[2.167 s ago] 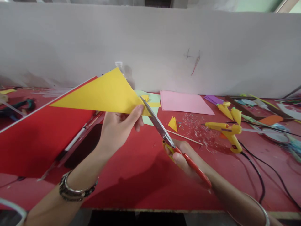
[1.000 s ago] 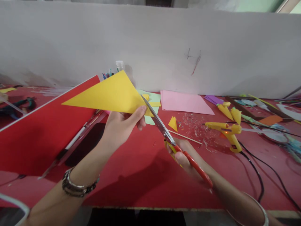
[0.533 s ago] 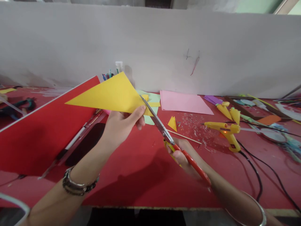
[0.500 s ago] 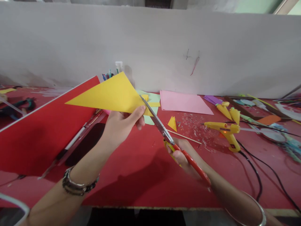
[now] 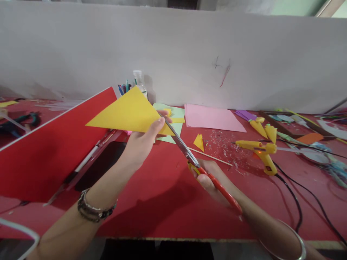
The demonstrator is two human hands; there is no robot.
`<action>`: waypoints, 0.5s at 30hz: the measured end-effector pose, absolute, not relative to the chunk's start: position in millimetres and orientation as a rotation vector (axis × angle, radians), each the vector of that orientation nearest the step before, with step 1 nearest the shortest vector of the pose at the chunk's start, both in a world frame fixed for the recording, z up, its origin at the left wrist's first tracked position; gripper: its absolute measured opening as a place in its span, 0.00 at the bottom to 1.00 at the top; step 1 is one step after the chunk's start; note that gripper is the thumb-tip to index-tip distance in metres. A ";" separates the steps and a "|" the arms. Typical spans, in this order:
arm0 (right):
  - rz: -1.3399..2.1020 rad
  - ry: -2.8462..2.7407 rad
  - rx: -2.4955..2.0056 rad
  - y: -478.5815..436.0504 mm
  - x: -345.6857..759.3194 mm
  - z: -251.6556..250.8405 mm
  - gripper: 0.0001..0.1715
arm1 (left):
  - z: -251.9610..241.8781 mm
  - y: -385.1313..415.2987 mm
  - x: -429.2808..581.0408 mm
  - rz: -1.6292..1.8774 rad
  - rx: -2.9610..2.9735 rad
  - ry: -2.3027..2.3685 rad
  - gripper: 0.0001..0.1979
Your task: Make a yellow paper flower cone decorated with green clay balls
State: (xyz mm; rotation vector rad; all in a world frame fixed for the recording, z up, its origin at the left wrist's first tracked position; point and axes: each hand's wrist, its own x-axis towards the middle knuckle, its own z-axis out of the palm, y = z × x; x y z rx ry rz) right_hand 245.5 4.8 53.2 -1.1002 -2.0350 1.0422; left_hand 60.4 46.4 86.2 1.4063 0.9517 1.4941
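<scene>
In the head view, my left hand (image 5: 145,142) pinches a yellow triangular sheet of paper (image 5: 126,110) near its right corner, thumb on top, above the table. My right hand (image 5: 210,177) is closed around the handles of a pair of scissors (image 5: 187,153), one red and one yellow. The blades point up and left, and lie across the paper's right corner beside my left fingertips. Whether the blades are parted there, I cannot make out. Behind the scissors lie light green paper (image 5: 175,128) and a small folded yellow paper piece (image 5: 199,142).
A yellow glue gun (image 5: 260,150) with a black cord stands at the right, near scattered scraps. Pink sheets (image 5: 214,117) lie at the back. A large red board (image 5: 54,151) and a dark phone-like slab (image 5: 101,166) are at the left. A thin stick (image 5: 211,156) crosses mid-table.
My left hand and the yellow paper have shifted slightly right and down, and the left fingers sit closer to the blades. The scissors have moved only a little.
</scene>
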 end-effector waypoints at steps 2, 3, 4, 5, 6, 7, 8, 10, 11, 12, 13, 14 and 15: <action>1.058 -2.023 -1.105 4.9 245.1 53.4 0.33 | 85.6 47.5 61.6 1.475 1.417 0.872 0.13; 1.068 -2.021 -1.111 4.9 244.9 53.6 0.33 | 85.1 48.1 62.1 1.479 1.420 0.844 0.13; 1.075 -2.021 -1.120 5.0 244.8 53.9 0.33 | 84.4 48.7 62.5 1.488 1.416 0.823 0.13; 1.077 -2.024 -1.126 5.1 244.7 54.0 0.33 | 83.7 49.3 62.8 1.501 1.409 0.810 0.13; 1.074 -2.027 -1.128 5.1 244.7 54.1 0.33 | 83.0 49.8 63.1 1.513 1.404 0.805 0.12; 1.069 -2.029 -1.126 5.2 244.8 54.0 0.33 | 82.5 50.3 63.3 1.525 1.399 0.808 0.12; 1.059 -2.030 -1.121 5.3 245.0 53.8 0.33 | 82.1 50.6 63.5 1.531 1.395 0.819 0.11; 1.050 -2.024 -1.109 5.3 245.4 53.2 0.32 | 81.9 50.8 63.9 1.530 1.396 0.848 0.11; 1.049 -2.020 -1.107 5.3 245.6 53.0 0.32 | 82.1 50.7 64.1 1.528 1.399 0.865 0.11; 1.050 -2.018 -1.110 5.3 245.8 53.0 0.32 | 82.3 50.6 64.2 1.528 1.400 0.885 0.12; 1.054 -2.017 -1.114 5.3 246.0 53.0 0.32 | 82.4 50.6 64.2 1.529 1.399 0.911 0.12; 1.061 -2.017 -1.118 5.4 246.1 53.1 0.31 | 82.4 50.7 64.2 1.527 1.396 0.942 0.13; 1.073 -2.015 -1.120 5.6 246.2 53.1 0.31 | 82.2 51.0 64.0 1.524 1.392 0.975 0.13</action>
